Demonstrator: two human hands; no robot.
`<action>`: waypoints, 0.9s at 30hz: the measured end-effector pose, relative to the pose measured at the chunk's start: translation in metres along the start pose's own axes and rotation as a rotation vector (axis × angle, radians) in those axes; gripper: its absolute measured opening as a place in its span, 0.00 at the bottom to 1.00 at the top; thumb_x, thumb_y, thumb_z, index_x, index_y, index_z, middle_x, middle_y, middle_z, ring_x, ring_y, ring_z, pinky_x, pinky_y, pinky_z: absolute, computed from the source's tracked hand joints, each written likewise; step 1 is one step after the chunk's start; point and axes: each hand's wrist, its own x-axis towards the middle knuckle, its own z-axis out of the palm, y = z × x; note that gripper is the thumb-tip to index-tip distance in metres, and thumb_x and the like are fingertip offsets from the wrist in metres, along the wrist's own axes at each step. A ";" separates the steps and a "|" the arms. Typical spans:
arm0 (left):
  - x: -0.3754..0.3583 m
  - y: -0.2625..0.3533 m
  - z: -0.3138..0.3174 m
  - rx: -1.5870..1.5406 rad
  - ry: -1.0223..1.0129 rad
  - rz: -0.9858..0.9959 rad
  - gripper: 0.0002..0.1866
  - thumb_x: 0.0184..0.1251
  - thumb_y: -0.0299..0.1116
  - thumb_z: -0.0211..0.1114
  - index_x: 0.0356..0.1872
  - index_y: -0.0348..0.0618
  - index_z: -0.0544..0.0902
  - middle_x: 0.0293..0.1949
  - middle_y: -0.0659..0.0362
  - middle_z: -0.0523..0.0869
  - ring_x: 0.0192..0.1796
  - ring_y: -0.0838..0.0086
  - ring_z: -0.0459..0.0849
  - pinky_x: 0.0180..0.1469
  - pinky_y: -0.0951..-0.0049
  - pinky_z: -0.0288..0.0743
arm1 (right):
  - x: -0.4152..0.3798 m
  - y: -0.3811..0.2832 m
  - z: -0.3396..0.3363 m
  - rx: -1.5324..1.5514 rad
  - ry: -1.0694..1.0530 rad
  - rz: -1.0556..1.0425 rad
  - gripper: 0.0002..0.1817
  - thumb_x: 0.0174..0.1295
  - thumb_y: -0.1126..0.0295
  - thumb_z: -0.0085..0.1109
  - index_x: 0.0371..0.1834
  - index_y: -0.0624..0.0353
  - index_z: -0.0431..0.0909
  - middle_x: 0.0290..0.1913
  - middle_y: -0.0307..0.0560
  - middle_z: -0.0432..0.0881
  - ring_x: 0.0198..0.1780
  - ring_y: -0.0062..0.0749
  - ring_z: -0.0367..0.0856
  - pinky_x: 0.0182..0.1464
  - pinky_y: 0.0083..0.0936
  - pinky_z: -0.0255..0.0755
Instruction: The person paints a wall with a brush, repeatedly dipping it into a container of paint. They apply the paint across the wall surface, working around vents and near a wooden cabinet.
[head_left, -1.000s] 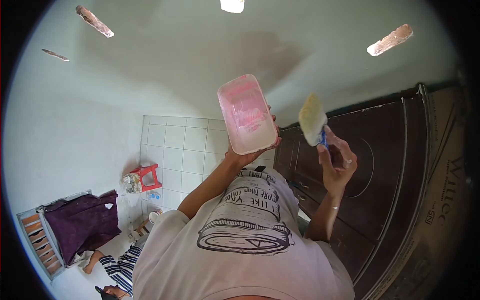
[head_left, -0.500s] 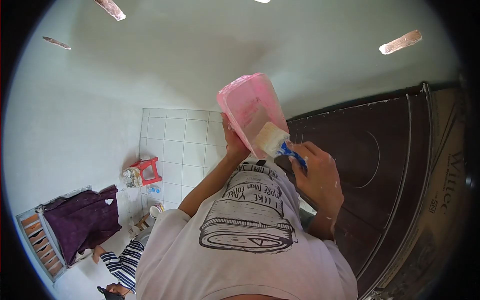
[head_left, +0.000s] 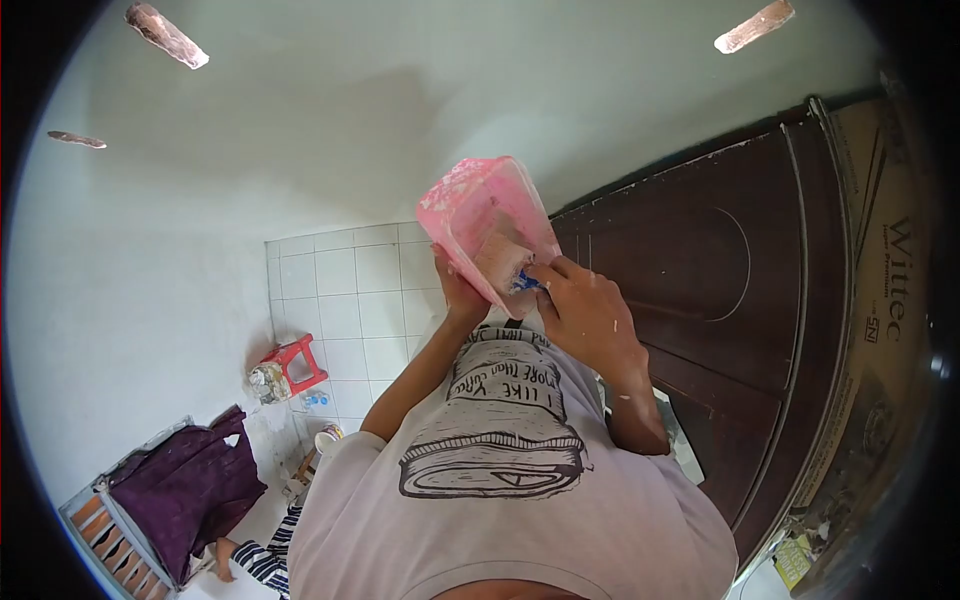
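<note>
The right hand (head_left: 588, 312) grips a flat paintbrush (head_left: 506, 262) with a blue handle and wide, pale bristles; its bristles are inside a pink, box-shaped plastic tub (head_left: 525, 200), just past the grip; the left hand (head_left: 462, 290) holds the tub; right of the grip is a dark brown door (head_left: 670, 265); well left stands a red plastic stool (head_left: 300, 365).

left fingers (head_left: 442, 262): gripping pink tub (head_left: 522, 203) | right fingers (head_left: 562, 276): brush (head_left: 506, 258) inside tub

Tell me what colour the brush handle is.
Blue, on the visible part of the brush handle, which shows best in the head view.
</note>
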 end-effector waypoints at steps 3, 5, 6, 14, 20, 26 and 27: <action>0.001 0.006 -0.003 0.036 -0.034 -0.011 0.44 0.75 0.70 0.41 0.77 0.43 0.57 0.73 0.51 0.66 0.74 0.58 0.67 0.75 0.55 0.61 | -0.006 -0.002 -0.004 0.069 0.088 -0.040 0.16 0.62 0.73 0.61 0.54 0.58 0.83 0.43 0.51 0.85 0.38 0.55 0.85 0.42 0.42 0.79; -0.003 0.011 -0.011 0.033 -0.044 -0.002 0.44 0.75 0.69 0.40 0.77 0.43 0.57 0.73 0.51 0.67 0.74 0.58 0.67 0.75 0.55 0.62 | -0.012 -0.006 -0.011 0.153 0.114 -0.022 0.15 0.62 0.73 0.61 0.52 0.59 0.83 0.44 0.54 0.85 0.38 0.54 0.86 0.41 0.40 0.80; -0.004 0.013 -0.009 0.026 -0.004 -0.002 0.43 0.75 0.69 0.40 0.76 0.43 0.57 0.73 0.50 0.67 0.73 0.58 0.67 0.75 0.55 0.62 | -0.013 -0.009 -0.013 0.229 0.144 -0.003 0.13 0.63 0.74 0.61 0.51 0.60 0.84 0.44 0.57 0.86 0.37 0.54 0.87 0.41 0.38 0.80; -0.002 0.010 -0.028 -0.076 -0.072 -0.028 0.42 0.76 0.68 0.40 0.76 0.42 0.60 0.71 0.51 0.69 0.72 0.60 0.70 0.74 0.57 0.64 | -0.023 -0.006 -0.001 0.520 0.058 0.177 0.11 0.67 0.75 0.59 0.51 0.66 0.80 0.35 0.58 0.86 0.35 0.43 0.88 0.38 0.32 0.77; -0.011 0.021 -0.036 -0.060 -0.018 -0.041 0.42 0.76 0.68 0.40 0.75 0.43 0.61 0.71 0.52 0.70 0.72 0.60 0.70 0.73 0.56 0.66 | -0.026 -0.011 0.018 0.506 0.033 0.146 0.11 0.65 0.77 0.59 0.48 0.68 0.75 0.34 0.61 0.85 0.36 0.48 0.88 0.39 0.35 0.77; -0.007 0.033 -0.041 -0.101 -0.108 -0.024 0.42 0.76 0.69 0.39 0.75 0.44 0.60 0.70 0.52 0.70 0.72 0.59 0.70 0.73 0.55 0.65 | -0.030 -0.021 0.023 0.366 0.097 -0.018 0.16 0.58 0.79 0.61 0.50 0.65 0.75 0.41 0.58 0.84 0.38 0.59 0.84 0.41 0.41 0.78; -0.008 0.033 -0.041 -0.098 -0.101 -0.021 0.42 0.75 0.70 0.39 0.75 0.44 0.60 0.70 0.52 0.70 0.72 0.59 0.70 0.73 0.55 0.65 | -0.031 -0.024 0.021 0.385 0.118 -0.043 0.17 0.57 0.78 0.62 0.51 0.64 0.75 0.42 0.57 0.84 0.40 0.60 0.84 0.42 0.43 0.78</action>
